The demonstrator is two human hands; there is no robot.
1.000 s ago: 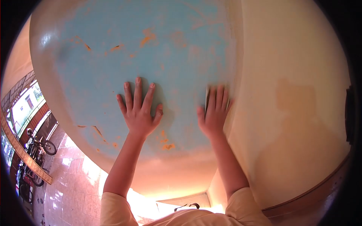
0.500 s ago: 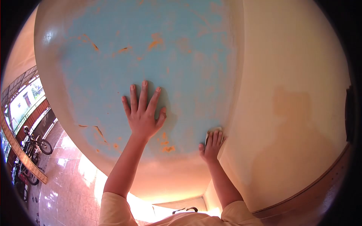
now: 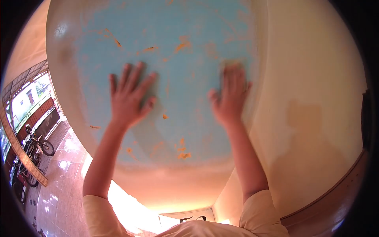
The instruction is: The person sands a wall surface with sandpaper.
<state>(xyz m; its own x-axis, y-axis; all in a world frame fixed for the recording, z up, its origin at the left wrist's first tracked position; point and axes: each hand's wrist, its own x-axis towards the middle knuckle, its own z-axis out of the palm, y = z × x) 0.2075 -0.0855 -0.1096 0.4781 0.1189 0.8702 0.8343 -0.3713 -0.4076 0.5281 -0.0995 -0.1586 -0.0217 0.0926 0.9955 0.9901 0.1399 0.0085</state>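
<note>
Before me is a large curved panel (image 3: pixel 189 89), blue in its middle with scratches and orange patches, and beige round its border. My left hand (image 3: pixel 129 94) lies on the left part of the blue area, palm toward it and fingers spread, holding nothing. Near the right border of the blue is my right hand (image 3: pixel 231 93), blurred by motion. Its fingers press a small tan and dark sheet that looks like folded sandpaper (image 3: pixel 233 62) against the panel. Only the sheet's edge shows past the fingertips.
A beige wall (image 3: pixel 316 71) with a shadow on it adjoins the panel on the right. At far left, a motorcycle (image 3: pixel 35 148) stands on the tiled floor (image 3: pixel 65 162), behind a slanting wooden strip (image 3: pixel 23 158). A brown ledge (image 3: pixel 327 205) runs along the lower right.
My right hand has slid up the panel with the sandpaper from the lower right of the blue area. My left hand has moved up and left. The view has shifted slightly.
</note>
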